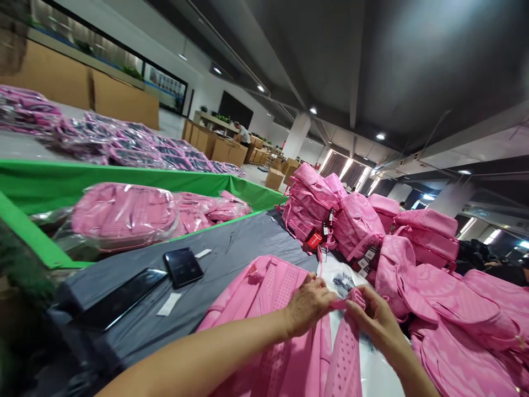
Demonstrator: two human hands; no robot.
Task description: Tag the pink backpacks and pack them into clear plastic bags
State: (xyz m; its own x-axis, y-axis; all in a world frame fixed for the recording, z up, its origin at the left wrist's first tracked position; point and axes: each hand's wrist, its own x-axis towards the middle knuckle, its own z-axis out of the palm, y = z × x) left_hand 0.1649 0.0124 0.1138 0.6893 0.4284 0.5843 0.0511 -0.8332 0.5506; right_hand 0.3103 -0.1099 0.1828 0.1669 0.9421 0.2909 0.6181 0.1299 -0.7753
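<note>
A pink backpack (248, 309) lies on the grey-covered table in front of me, its dotted shoulder straps facing up. My left hand (311, 303) reaches across it, fingers pinched on a thin pink webbing strap (340, 304). On the other end of that webbing, my right hand (374, 317) grips a pink strap buckle (357, 298) between thumb and fingers. One padded shoulder strap (344, 358) hangs below the buckle. Beyond my hands lies a bundle of dark cords or ties (344, 282) on white plastic.
Stacked pink backpacks (314, 204) with tags stand at the far right, and more lie (458, 309) along the right. Two dark phones or tablets (184, 267) rest left on the table (231, 242). A green-edged bin (37, 231) holds plastic-wrapped backpacks (124, 212). A person (243, 134) stands near cartons.
</note>
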